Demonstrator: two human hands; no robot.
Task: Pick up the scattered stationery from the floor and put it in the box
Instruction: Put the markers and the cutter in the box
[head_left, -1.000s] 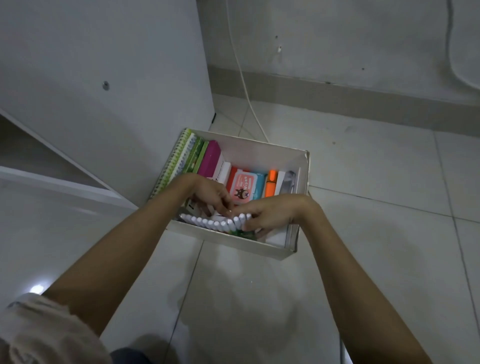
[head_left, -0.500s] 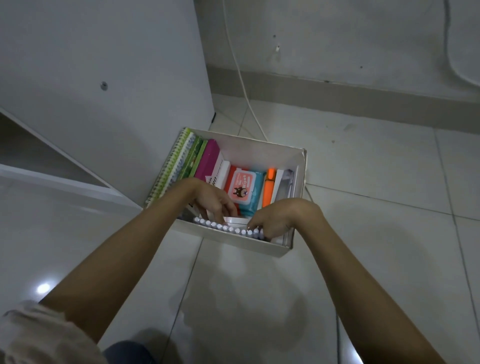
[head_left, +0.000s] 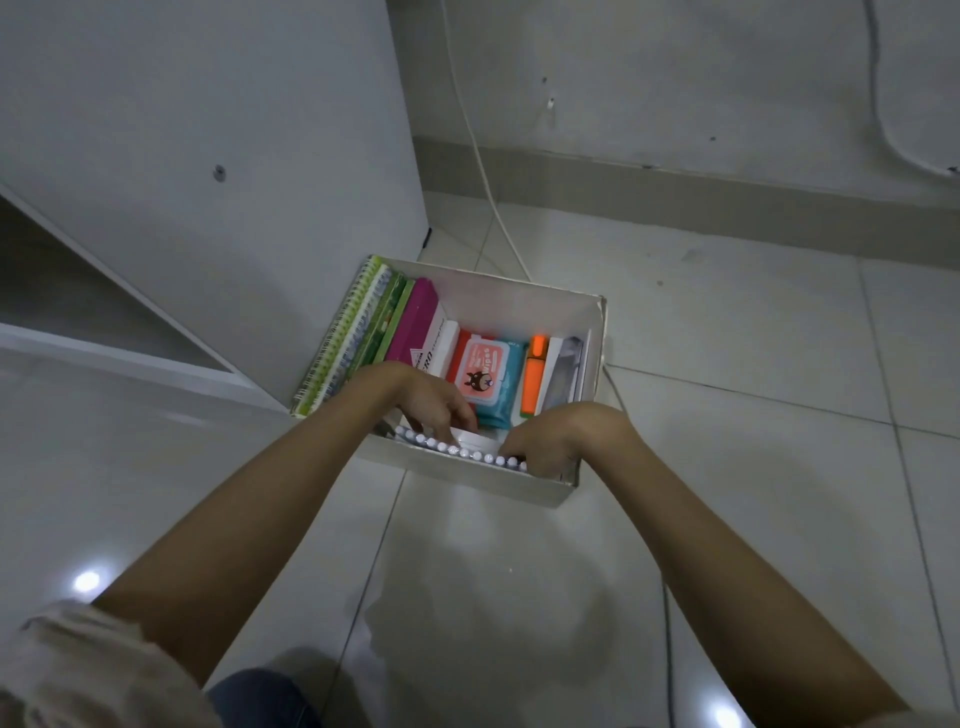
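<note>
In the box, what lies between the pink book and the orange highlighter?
In the head view, a white carton and the wipes pack lie between the pink book and the orange highlighter.

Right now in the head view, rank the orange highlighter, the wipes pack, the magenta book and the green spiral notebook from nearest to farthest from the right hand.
From the right hand:
1. Orange highlighter, just above it, at the box's right side.
2. Wipes pack, mid-box.
3. Magenta book, left of centre.
4. Green spiral notebook, against the box's left wall.
</note>
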